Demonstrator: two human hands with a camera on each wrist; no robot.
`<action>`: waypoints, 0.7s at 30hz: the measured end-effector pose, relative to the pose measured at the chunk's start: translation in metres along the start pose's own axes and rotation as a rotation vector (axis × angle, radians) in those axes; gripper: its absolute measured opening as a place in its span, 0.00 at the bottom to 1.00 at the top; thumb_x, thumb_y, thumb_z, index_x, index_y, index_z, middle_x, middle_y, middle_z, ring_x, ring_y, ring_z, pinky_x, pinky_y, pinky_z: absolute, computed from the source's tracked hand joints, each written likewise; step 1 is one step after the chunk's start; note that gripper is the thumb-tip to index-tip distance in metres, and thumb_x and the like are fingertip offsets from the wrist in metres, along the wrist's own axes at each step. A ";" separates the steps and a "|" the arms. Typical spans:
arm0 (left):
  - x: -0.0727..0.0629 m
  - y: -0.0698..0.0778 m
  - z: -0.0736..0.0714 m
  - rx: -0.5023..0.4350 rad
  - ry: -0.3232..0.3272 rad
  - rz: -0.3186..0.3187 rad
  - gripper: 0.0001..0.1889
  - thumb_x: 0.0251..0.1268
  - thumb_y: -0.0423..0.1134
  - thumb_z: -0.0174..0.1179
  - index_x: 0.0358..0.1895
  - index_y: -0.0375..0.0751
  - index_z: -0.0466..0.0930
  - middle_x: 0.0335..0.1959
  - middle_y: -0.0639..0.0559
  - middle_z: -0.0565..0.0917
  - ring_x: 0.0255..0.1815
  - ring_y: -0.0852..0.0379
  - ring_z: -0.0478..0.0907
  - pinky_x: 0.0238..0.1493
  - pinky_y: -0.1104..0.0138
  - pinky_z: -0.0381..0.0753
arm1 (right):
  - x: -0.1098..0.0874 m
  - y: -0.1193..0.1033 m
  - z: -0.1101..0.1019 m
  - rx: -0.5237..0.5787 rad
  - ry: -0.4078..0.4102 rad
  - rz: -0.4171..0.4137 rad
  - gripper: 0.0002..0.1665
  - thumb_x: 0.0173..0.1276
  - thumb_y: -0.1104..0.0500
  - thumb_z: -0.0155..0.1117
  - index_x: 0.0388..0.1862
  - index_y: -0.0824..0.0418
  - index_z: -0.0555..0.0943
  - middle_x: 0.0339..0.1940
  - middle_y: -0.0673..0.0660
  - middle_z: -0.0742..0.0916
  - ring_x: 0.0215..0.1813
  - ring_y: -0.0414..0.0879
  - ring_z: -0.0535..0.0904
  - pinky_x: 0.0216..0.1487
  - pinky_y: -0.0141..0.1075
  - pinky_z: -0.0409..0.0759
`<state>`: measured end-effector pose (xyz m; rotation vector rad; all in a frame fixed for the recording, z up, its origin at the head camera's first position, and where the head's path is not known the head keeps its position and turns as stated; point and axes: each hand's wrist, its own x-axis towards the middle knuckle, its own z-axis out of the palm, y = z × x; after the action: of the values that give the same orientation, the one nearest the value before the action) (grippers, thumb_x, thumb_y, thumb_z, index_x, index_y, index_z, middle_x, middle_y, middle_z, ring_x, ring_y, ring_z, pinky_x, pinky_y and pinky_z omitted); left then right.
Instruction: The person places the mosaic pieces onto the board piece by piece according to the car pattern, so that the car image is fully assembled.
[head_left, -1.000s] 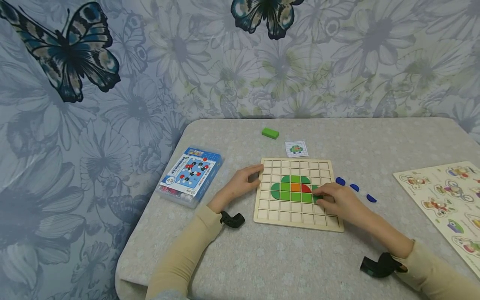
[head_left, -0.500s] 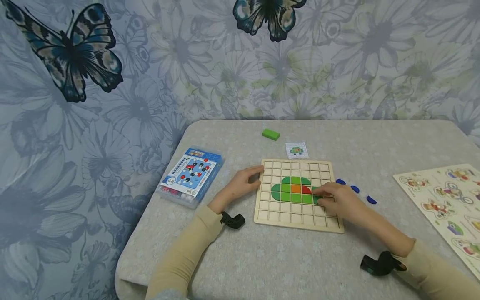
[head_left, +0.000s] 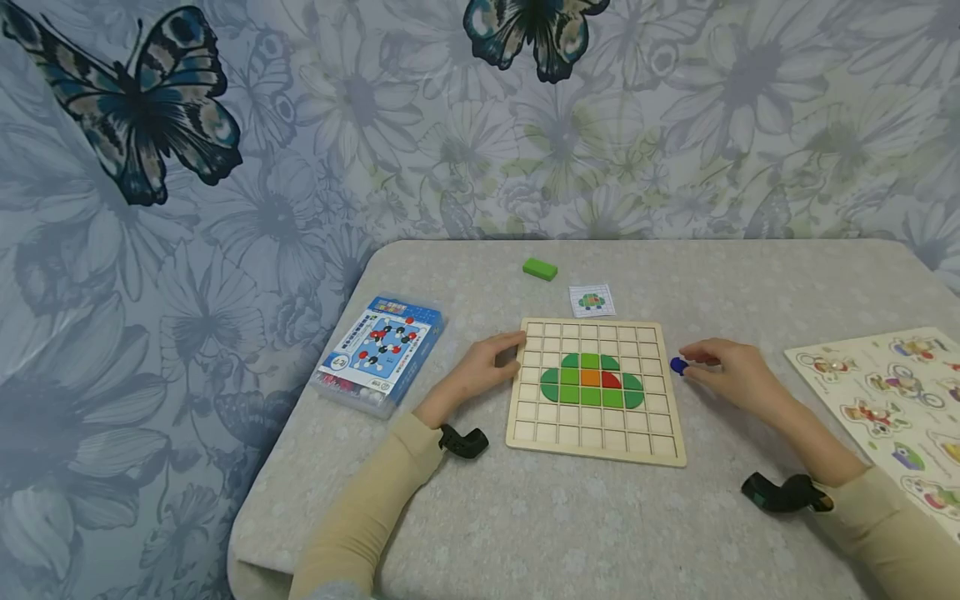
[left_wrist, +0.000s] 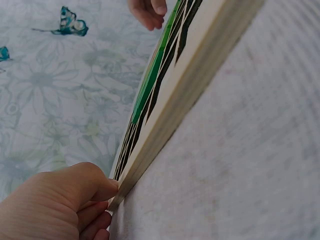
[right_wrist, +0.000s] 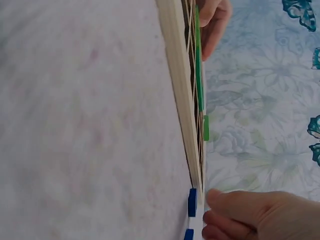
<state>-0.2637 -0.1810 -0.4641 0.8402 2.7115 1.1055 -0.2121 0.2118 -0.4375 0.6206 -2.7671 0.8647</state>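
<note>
On the near part of the desk [head_left: 570,533] only the two sleeved forearms lie. Just beyond them sits the wooden grid board [head_left: 594,392], and the right hand [head_left: 723,371] has left it: a second ago its fingers were pressing a green piece at the right end of the coloured figure [head_left: 592,381], which now lies bare and looks filled out on that side. That hand has moved off to the right of the board, and its fingertips touch or pinch a blue piece [head_left: 678,365]; whether it is lifted I cannot tell. So I judge the green step done and blue next. The left hand [head_left: 480,371] has not moved, its loosely curled fingers steadying the board's left edge. Farther back lie the pattern card [head_left: 592,300] and a spare green block [head_left: 540,267].
</note>
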 end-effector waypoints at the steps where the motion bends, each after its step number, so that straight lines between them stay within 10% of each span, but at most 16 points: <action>1: 0.000 0.000 0.000 -0.001 0.000 -0.002 0.28 0.67 0.37 0.56 0.69 0.38 0.64 0.69 0.48 0.65 0.70 0.53 0.58 0.69 0.65 0.56 | 0.000 0.002 0.002 0.000 0.006 -0.001 0.17 0.60 0.64 0.68 0.47 0.72 0.81 0.42 0.67 0.84 0.42 0.62 0.81 0.41 0.54 0.80; 21: -0.001 0.000 0.000 0.014 -0.006 -0.002 0.28 0.68 0.38 0.56 0.70 0.39 0.64 0.69 0.49 0.64 0.71 0.53 0.57 0.69 0.64 0.57 | 0.007 0.007 0.014 0.005 -0.010 -0.029 0.21 0.59 0.67 0.68 0.51 0.71 0.79 0.45 0.67 0.83 0.44 0.59 0.81 0.44 0.52 0.80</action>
<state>-0.2633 -0.1819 -0.4640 0.8420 2.7172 1.0833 -0.2219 0.2071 -0.4505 0.6653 -2.7587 0.8645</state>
